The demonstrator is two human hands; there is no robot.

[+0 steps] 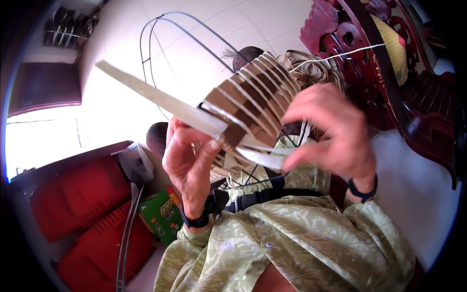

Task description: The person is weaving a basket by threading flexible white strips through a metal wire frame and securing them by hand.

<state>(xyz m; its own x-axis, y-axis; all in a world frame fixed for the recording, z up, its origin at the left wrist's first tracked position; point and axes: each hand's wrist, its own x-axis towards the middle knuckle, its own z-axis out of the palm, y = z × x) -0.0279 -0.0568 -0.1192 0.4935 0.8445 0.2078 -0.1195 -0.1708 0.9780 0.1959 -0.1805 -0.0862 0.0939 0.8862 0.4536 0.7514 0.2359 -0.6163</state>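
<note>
A half-woven basket piece (253, 97) of brown and pale flat strips is held up close in front of me. My left hand (187, 160) grips its lower left edge, thumb pressed on a long pale strip (155, 97) that sticks out to the upper left. My right hand (331, 131) is closed on the right side of the weave, fingers pinching a pale strip end (262, 158) that curves beneath it. Both wrists wear dark bands. Loose strips (311, 68) hang behind the weave.
A thin wire hoop frame (160, 29) stands on the pale tiled floor behind. A dark red carved wooden chair (389, 82) fills the right. Red cushions (82, 194) lie at lower left beside a green box (163, 214). Shoes on a rack (68, 27) sit far upper left.
</note>
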